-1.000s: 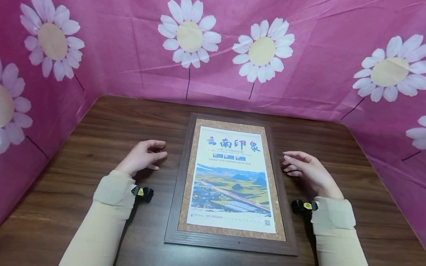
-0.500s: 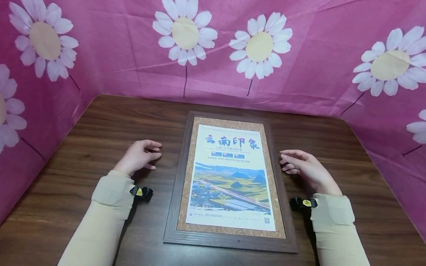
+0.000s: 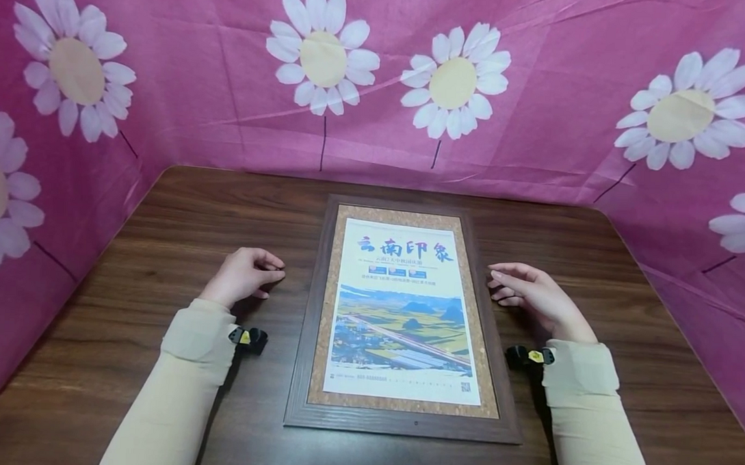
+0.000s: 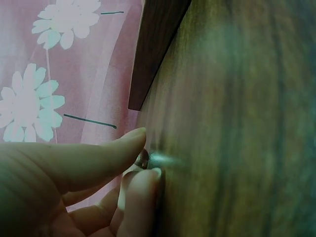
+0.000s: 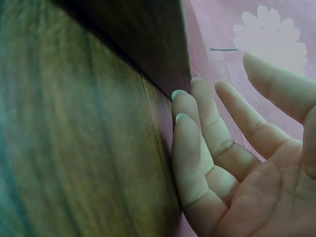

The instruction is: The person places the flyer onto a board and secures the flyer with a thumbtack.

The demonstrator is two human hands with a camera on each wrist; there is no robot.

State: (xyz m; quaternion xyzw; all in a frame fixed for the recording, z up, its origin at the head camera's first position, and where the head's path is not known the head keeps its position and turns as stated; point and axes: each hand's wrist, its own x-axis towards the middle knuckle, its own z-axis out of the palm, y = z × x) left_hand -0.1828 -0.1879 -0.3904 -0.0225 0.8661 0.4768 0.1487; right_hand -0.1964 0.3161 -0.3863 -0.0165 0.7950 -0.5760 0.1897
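Note:
Flat on the table lies a dark wood-framed cork board [image 3: 508,408] with a printed landscape poster [image 3: 406,329] on it. To its left, my left hand [image 3: 244,276] rests with loosely bent fingers, a short gap away from the frame. In the left wrist view, the thumb [image 4: 118,153] stands above the bent fingers, with a small shaded spot between them. My right hand [image 3: 533,293] lies beside the board's right edge, fingers relaxed. The right wrist view shows its fingertips [image 5: 183,123] right at the frame's side [image 5: 148,44], thumb apart from the fingers and palm bare.
The dark wood-grain table [image 3: 130,285] has rounded far corners. A pink cloth [image 3: 212,63] printed with white daisies hangs behind it and along both sides. A strapped black camera [image 3: 252,339] sits at the left wrist, another black camera [image 3: 519,357] at the right.
The head view has shifted slightly. My left hand's fingertips sit a little lower, and its fingers look more bent. The right hand is slightly closer to the board, which has stayed in place.

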